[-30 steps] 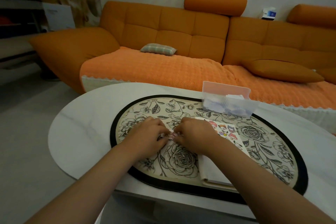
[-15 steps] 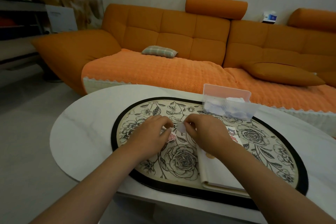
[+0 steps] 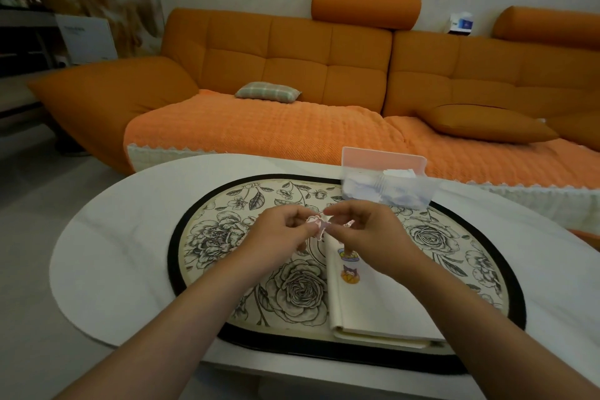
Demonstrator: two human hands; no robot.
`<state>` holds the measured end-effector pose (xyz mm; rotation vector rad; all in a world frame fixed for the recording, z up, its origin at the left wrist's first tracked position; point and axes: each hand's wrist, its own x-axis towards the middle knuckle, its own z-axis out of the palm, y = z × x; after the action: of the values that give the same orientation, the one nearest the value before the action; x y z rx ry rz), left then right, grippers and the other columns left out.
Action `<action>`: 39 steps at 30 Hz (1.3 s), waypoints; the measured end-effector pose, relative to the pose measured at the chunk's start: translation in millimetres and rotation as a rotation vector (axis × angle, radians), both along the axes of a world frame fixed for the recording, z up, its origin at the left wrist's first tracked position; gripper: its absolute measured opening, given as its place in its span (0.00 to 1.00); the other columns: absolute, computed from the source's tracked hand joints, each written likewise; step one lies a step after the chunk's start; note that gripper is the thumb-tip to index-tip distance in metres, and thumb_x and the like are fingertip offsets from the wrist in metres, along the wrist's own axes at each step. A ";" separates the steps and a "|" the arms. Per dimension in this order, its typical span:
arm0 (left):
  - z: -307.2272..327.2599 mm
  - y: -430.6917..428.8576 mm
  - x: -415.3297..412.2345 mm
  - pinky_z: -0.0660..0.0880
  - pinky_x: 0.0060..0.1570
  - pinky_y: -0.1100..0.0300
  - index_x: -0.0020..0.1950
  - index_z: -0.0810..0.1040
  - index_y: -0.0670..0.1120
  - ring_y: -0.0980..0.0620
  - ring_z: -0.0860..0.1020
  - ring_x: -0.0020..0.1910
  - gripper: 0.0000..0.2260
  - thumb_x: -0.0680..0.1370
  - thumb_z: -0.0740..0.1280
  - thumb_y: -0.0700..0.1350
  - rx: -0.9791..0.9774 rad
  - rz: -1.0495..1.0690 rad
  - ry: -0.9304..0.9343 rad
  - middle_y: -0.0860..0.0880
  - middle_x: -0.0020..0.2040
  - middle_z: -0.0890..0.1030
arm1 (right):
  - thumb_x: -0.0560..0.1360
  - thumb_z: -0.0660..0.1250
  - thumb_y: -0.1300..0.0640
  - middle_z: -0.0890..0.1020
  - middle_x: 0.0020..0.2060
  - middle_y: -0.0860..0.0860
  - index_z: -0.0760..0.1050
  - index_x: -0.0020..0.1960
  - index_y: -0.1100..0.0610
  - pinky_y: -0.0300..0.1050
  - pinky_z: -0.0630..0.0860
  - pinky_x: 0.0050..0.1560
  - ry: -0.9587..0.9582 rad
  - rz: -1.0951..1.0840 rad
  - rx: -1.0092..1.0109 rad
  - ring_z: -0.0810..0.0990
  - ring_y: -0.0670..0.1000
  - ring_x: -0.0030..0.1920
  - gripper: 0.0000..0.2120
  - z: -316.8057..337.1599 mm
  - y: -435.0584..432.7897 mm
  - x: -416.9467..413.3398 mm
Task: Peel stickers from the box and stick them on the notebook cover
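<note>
Where the two hands meet just above the floral placemat, pinched from both sides: a small pink sticker. Gripped at its left edge between the curled thumb and forefinger of the left hand, with the other fingers folded loosely toward the palm. Nipped at its right edge by the bent fingertips of the right hand, likewise curled; impossible to tell whether fully free of its backing.

Below the right hand and partly hidden under its wrist, lying flat and closed on the placemat: a cream notebook, already bearing two little cartoon stickers on the cover, just beside the heel of that hand.

Beyond the right hand's knuckles and apart from them, at the placemat's far edge: the clear plastic box, open, with pale sheets inside and a pink lid tipped up behind.

Beneath both forearms, a white oval table; far past both hands, an orange sofa.
</note>
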<state>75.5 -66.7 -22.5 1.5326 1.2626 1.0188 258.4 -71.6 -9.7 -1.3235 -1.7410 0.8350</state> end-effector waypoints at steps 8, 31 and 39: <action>3.9 10.3 23.1 0.74 0.39 0.61 0.51 0.83 0.46 0.57 0.78 0.40 0.05 0.79 0.69 0.45 -0.083 0.078 -0.159 0.54 0.43 0.85 | 0.75 0.73 0.56 0.85 0.40 0.59 0.84 0.44 0.57 0.41 0.72 0.29 0.132 -0.076 -0.165 0.76 0.46 0.26 0.04 -3.3 7.8 10.5; -2.4 17.7 46.8 0.76 0.43 0.56 0.40 0.84 0.53 0.61 0.78 0.34 0.07 0.77 0.70 0.48 0.107 0.029 0.072 0.55 0.36 0.84 | 0.79 0.68 0.55 0.84 0.38 0.50 0.83 0.44 0.53 0.42 0.79 0.32 0.015 -0.137 -0.022 0.79 0.40 0.29 0.07 -7.4 11.8 32.9; -5.1 19.0 44.7 0.69 0.37 0.58 0.36 0.83 0.53 0.58 0.71 0.29 0.09 0.76 0.72 0.51 0.142 0.041 0.105 0.58 0.28 0.76 | 0.76 0.69 0.53 0.84 0.34 0.45 0.82 0.42 0.48 0.42 0.76 0.31 -0.135 -0.189 0.081 0.80 0.42 0.29 0.05 -11.2 13.5 31.6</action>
<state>120.2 -47.7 -27.5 1.6935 1.3221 1.0867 290.0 -58.0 -20.9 -1.4915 -1.7009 0.5748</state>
